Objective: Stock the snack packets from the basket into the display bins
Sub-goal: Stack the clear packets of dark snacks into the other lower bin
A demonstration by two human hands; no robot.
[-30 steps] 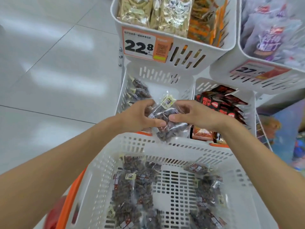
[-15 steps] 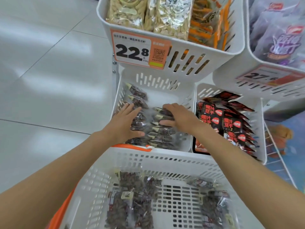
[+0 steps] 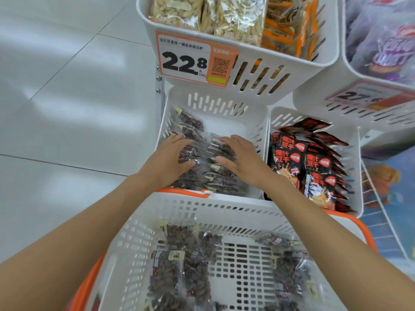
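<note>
Pressing on the packets (image 3: 215,173) in the lower bin (image 3: 215,104), both hands are laid flat with fingers straight and slightly spread; nothing is gripped. The left hand (image 3: 167,161) is set on the left row and the right hand (image 3: 241,158) on the right row, thumbs turned toward each other. The packets are stacked on edge, overlapping, in two rows that run from the near wall toward the back. Each packet's long axis lies across the bin, and the labelled ends are pointed left. Loose packets (image 3: 190,265) are seen lying flat in the basket (image 3: 202,212) below, long axes running roughly away from the person, with labels at the far ends. Red packs (image 3: 301,160) are held in the bin just to the right.
</note>
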